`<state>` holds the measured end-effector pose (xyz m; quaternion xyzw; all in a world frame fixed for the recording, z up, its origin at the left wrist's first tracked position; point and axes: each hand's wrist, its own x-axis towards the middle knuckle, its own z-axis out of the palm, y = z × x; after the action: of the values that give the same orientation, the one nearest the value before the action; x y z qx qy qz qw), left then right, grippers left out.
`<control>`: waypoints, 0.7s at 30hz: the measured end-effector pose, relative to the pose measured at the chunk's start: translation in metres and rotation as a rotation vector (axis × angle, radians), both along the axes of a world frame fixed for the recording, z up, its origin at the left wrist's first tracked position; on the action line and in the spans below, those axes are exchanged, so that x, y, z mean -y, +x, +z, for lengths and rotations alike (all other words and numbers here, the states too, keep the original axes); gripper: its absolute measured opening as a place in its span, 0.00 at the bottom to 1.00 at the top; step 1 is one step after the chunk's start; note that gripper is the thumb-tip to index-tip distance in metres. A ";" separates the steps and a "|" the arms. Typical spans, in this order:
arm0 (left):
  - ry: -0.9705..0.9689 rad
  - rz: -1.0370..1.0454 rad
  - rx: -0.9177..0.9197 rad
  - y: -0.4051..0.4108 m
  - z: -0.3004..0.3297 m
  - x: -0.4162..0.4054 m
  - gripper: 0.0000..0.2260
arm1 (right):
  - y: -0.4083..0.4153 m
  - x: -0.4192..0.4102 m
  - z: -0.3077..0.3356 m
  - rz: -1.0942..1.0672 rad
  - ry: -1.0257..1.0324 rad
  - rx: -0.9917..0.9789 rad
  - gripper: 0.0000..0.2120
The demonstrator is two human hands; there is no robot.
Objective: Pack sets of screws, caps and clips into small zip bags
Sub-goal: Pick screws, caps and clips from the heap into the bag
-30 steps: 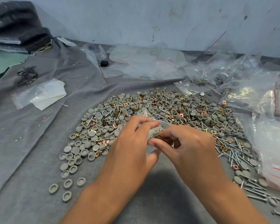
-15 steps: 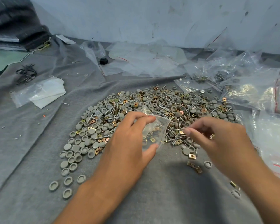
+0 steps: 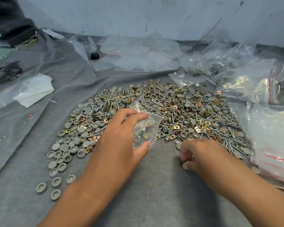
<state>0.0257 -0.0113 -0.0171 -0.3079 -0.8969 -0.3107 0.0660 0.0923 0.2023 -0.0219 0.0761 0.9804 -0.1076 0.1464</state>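
A wide heap [image 3: 170, 112] of grey round caps, silver screws and brass clips covers the grey cloth. My left hand [image 3: 121, 141] holds a small clear zip bag [image 3: 146, 128] over the heap's near edge, its mouth pointing right; a few clips show inside it. My right hand [image 3: 202, 154] rests low on the cloth at the heap's near right edge, fingers pinched on small dark pieces that are mostly hidden under the fingertips. Loose grey caps [image 3: 59, 163] trail off at the near left.
Packed and empty clear bags [image 3: 246, 82] pile up at the right and back. A folded white bag [image 3: 31, 90] lies at the left, black ties [image 3: 10, 71] beyond it, a black knob [image 3: 94, 55] near the back. A pale wall closes the far side.
My right hand left the bag's mouth, swung right, then dropped to the cloth near the heap's edge and pinched shut. The left hand kept holding the bag, nearly still.
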 end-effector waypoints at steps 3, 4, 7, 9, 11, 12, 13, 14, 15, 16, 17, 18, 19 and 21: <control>-0.011 0.004 -0.008 0.000 0.000 -0.001 0.30 | 0.003 -0.002 0.002 -0.004 -0.098 -0.047 0.12; -0.011 0.005 -0.009 0.001 0.000 -0.001 0.30 | 0.005 -0.002 0.003 -0.016 -0.146 -0.095 0.11; 0.005 0.002 -0.004 0.000 -0.001 -0.001 0.29 | 0.006 0.000 0.008 -0.052 -0.334 -0.277 0.09; 0.013 0.001 -0.005 0.000 -0.002 -0.001 0.29 | 0.004 0.008 0.014 -0.058 -0.580 -0.412 0.08; 0.022 -0.002 -0.007 0.000 -0.003 -0.002 0.29 | 0.001 0.018 0.020 -0.024 -0.773 -0.563 0.07; 0.026 -0.003 -0.009 0.001 -0.004 -0.002 0.29 | -0.001 0.023 0.021 0.003 -0.829 -0.631 0.08; 0.026 -0.004 -0.012 0.001 -0.004 -0.003 0.29 | -0.002 0.028 0.020 0.028 -0.855 -0.684 0.09; 0.027 -0.005 -0.015 0.001 -0.004 -0.003 0.29 | -0.005 0.033 0.019 0.047 -0.853 -0.723 0.09; 0.032 -0.007 -0.017 0.001 -0.004 -0.004 0.29 | -0.007 0.036 0.016 0.053 -0.836 -0.755 0.10; 0.041 -0.009 -0.018 0.001 -0.004 -0.004 0.29 | -0.010 0.039 0.014 0.050 -0.812 -0.786 0.10; 0.047 -0.008 -0.018 0.001 -0.004 -0.005 0.28 | -0.013 0.042 0.012 0.042 -0.787 -0.816 0.10; 0.048 -0.006 -0.017 0.001 -0.004 -0.005 0.28 | -0.015 0.044 0.010 0.034 -0.755 -0.847 0.09; 0.047 -0.003 -0.015 0.001 -0.004 -0.006 0.28 | -0.017 0.046 0.008 0.030 -0.714 -0.877 0.08; 0.051 0.001 -0.008 0.001 -0.004 -0.006 0.28 | -0.019 0.047 0.005 0.042 -0.600 -0.938 0.08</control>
<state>0.0268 -0.0055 -0.0215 -0.3068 -0.8885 -0.3323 0.0776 0.0730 0.1554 -0.0167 -0.0444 0.8682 -0.4012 -0.2885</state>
